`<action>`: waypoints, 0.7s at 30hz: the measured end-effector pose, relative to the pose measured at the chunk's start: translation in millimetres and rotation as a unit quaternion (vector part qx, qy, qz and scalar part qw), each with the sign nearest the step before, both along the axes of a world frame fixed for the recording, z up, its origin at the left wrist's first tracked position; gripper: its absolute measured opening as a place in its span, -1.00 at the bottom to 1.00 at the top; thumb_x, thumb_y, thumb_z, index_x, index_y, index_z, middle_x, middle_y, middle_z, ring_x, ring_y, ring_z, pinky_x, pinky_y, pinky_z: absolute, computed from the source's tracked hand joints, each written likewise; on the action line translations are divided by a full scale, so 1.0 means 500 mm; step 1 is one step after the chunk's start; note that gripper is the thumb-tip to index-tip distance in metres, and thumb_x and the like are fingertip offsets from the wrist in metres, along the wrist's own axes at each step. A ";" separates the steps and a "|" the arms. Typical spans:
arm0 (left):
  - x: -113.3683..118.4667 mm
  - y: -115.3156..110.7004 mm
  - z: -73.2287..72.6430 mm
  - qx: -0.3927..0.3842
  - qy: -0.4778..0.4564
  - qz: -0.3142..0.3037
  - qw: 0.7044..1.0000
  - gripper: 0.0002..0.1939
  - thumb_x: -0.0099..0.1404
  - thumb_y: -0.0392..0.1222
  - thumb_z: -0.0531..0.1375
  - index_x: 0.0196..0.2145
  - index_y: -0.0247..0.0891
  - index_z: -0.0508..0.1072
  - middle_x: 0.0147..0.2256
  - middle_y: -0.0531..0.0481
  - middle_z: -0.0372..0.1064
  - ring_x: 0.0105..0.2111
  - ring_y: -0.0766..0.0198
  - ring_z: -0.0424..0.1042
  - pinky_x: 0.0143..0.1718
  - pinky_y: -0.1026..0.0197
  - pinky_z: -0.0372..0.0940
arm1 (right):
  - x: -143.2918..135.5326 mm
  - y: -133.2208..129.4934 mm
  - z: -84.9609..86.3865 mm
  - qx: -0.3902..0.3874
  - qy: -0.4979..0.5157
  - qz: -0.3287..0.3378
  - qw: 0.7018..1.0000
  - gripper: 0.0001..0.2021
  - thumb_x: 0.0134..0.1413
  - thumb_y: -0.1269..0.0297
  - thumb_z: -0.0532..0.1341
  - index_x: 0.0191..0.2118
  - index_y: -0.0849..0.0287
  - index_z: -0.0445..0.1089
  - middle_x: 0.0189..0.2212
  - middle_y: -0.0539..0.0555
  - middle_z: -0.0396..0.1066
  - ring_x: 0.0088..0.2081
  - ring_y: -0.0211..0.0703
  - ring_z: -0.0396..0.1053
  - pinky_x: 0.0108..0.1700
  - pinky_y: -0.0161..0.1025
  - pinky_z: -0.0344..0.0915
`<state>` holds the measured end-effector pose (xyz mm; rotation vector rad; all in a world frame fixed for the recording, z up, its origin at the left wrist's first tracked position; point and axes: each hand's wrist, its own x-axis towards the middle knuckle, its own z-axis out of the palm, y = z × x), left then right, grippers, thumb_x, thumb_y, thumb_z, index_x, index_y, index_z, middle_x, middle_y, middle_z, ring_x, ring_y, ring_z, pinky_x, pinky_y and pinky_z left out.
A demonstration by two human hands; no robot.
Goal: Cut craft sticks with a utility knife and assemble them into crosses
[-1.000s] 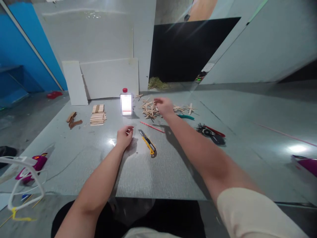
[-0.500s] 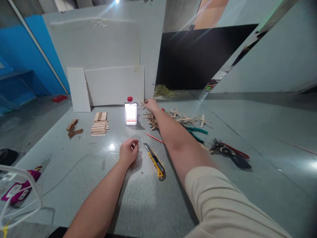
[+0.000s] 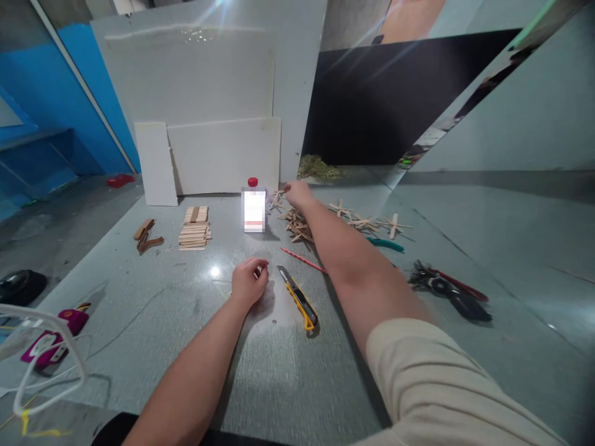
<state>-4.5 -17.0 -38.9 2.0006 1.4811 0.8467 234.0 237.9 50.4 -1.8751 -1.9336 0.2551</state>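
Observation:
My right hand (image 3: 298, 194) reaches far across the table, fingers pinched at one end of a star of crossed craft sticks (image 3: 276, 200). Beneath and beside that forearm lies a pile of similar craft-stick stars (image 3: 296, 224), partly hidden by the arm. My left hand (image 3: 250, 284) rests on the table with its fingers loosely curled, and nothing shows in them. Just to its right is a yellow and black utility knife (image 3: 299, 300) with some blade out. A red patterned stick (image 3: 302, 259) lies beyond the knife, one end behind my right arm.
A red-capped bottle (image 3: 253, 207) with a blurred label stands mid-table. Stacked craft sticks (image 3: 194, 235) and brown pieces (image 3: 146, 236) lie left. Teal-handled pliers (image 3: 387, 244) and a black tool (image 3: 450, 294) lie right. White boards (image 3: 223, 158) lean behind; white cable (image 3: 77, 371) loops at front left.
The view has shifted slightly, so things sit farther right. My right hand has drawn a little to the right, and more of the craft-stick star shows. My left hand stays put.

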 end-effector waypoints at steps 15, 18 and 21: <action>-0.010 0.012 0.001 0.107 -0.023 0.050 0.993 -0.61 0.51 -0.02 0.26 0.17 -0.25 0.45 0.14 -0.18 0.44 0.04 0.07 0.52 0.06 -0.09 0.51 | -0.007 -0.611 -0.076 0.013 -0.016 0.187 0.982 -0.76 0.39 0.16 0.30 0.06 0.11 0.53 0.01 0.15 0.54 -0.02 -0.06 0.53 0.08 -0.05 0.50; -0.014 0.009 0.007 0.151 -0.022 0.066 0.986 -0.63 0.51 -0.02 0.26 0.17 -0.22 0.46 0.17 -0.18 0.42 0.07 0.07 0.50 0.09 -0.10 0.49 | -0.021 -0.700 -0.130 0.024 -0.035 0.203 0.978 -0.65 0.25 0.17 0.37 0.11 0.10 0.57 0.13 0.26 0.49 0.12 0.11 0.49 0.19 -0.01 0.42; -0.029 0.003 0.013 0.182 -0.010 0.097 0.978 -0.61 0.51 -0.02 0.26 0.19 -0.23 0.45 0.19 -0.19 0.41 0.09 0.04 0.49 0.11 -0.12 0.48 | -0.011 -0.705 -0.164 0.036 -0.044 0.197 0.979 -0.69 0.35 0.26 0.21 0.11 0.06 0.59 0.15 0.22 0.51 0.13 0.05 0.49 0.24 -0.05 0.36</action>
